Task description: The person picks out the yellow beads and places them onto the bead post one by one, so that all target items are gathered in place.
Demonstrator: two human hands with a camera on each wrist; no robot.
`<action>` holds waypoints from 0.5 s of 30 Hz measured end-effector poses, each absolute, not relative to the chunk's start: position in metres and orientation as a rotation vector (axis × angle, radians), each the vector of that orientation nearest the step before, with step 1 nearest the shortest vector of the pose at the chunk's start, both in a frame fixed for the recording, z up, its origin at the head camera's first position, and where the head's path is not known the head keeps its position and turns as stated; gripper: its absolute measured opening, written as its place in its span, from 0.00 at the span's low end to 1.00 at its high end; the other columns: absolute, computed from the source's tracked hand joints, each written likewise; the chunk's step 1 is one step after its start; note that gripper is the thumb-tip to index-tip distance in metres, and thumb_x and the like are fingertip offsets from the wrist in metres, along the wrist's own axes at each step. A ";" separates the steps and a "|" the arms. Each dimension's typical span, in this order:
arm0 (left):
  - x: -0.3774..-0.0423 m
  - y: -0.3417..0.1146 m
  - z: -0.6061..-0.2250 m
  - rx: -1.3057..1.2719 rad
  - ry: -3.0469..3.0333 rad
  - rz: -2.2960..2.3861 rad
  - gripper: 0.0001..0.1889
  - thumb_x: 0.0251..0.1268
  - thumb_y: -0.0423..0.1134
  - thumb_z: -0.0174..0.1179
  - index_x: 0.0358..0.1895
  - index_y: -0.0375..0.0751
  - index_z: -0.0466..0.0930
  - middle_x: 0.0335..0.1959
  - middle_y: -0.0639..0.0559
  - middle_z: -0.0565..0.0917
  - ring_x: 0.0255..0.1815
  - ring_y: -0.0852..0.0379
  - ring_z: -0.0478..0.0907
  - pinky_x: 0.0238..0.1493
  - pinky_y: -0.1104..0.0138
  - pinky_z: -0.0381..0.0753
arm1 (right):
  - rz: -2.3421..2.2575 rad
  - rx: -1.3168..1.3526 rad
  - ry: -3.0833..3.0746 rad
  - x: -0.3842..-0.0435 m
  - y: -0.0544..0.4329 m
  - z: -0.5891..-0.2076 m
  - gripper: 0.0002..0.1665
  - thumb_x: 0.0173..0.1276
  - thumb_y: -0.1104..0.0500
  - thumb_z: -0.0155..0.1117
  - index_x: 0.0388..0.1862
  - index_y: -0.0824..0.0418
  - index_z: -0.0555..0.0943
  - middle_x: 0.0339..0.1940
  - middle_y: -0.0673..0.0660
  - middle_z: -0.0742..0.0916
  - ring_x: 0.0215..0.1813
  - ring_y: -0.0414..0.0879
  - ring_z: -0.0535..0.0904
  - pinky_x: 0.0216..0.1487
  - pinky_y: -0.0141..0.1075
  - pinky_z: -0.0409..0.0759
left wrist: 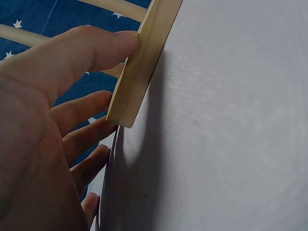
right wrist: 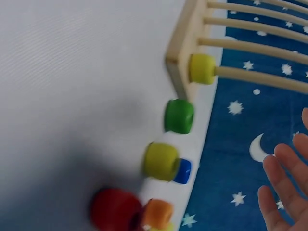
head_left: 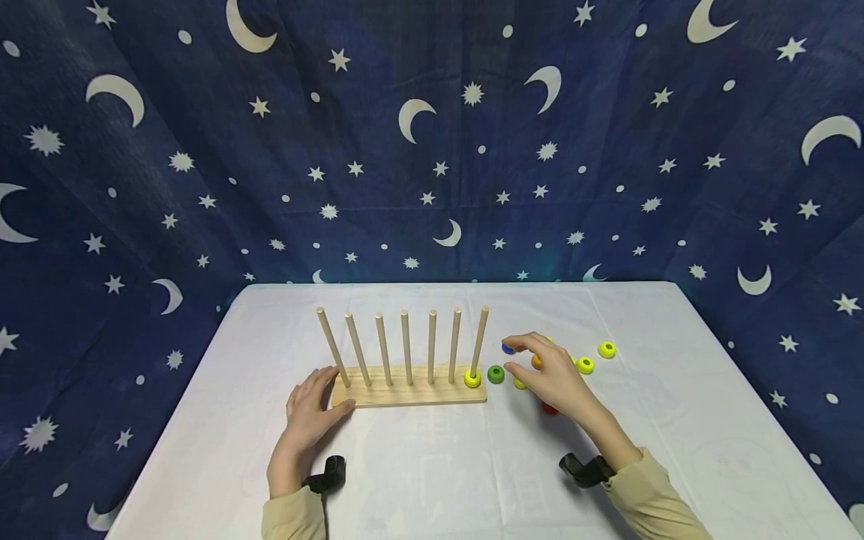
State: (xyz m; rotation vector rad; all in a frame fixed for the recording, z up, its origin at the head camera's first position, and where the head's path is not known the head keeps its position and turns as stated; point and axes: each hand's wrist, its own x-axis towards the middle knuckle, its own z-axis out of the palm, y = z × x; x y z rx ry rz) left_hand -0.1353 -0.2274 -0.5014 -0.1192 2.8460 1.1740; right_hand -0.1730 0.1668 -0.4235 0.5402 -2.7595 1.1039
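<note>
A wooden peg stand (head_left: pixel 412 395) with several upright pegs stands in front of me on the cloth. My left hand (head_left: pixel 313 409) holds its left end, thumb at the front edge and fingers round the side. A yellow bead (head_left: pixel 472 379) sits at the bottom of the rightmost peg. To the right of the stand, my right hand (head_left: pixel 550 375) hovers over loose beads, thumb and fingers apart. A blue bead (right wrist: pixel 183 171) lies on the cloth below its fingertips, beside another yellow bead (right wrist: pixel 161 161). The green bead (head_left: pixel 496 374) lies nearest the stand.
A red bead (right wrist: pixel 113 210) and an orange bead (right wrist: pixel 158 213) lie partly under my right hand. Farther right are more yellow beads (head_left: pixel 607 349). A white cloth (head_left: pixel 432 465) covers the table, and a dark blue star-patterned curtain (head_left: pixel 378 187) hangs behind it.
</note>
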 end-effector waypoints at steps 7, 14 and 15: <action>-0.135 -0.226 -0.500 -0.126 2.840 1.173 0.39 0.59 0.48 0.63 0.72 0.39 0.58 0.75 0.37 0.56 0.78 0.37 0.44 0.75 0.41 0.30 | 1.110 0.521 -2.842 -0.176 0.177 -0.440 0.23 0.62 0.58 0.69 0.57 0.57 0.79 0.53 0.55 0.85 0.56 0.52 0.80 0.57 0.54 0.79; -0.135 -0.226 -0.500 -0.128 2.831 1.168 0.40 0.60 0.48 0.63 0.73 0.39 0.58 0.76 0.37 0.55 0.78 0.38 0.44 0.75 0.41 0.29 | 1.139 0.518 -2.881 -0.180 0.187 -0.455 0.23 0.62 0.58 0.69 0.57 0.57 0.78 0.53 0.58 0.85 0.55 0.56 0.81 0.56 0.54 0.80; -0.135 -0.227 -0.500 -0.130 2.830 1.167 0.40 0.60 0.48 0.63 0.73 0.39 0.58 0.76 0.38 0.55 0.78 0.38 0.44 0.75 0.42 0.29 | 1.143 0.511 -2.890 -0.180 0.189 -0.457 0.23 0.62 0.59 0.69 0.57 0.58 0.78 0.53 0.59 0.85 0.55 0.57 0.81 0.56 0.54 0.80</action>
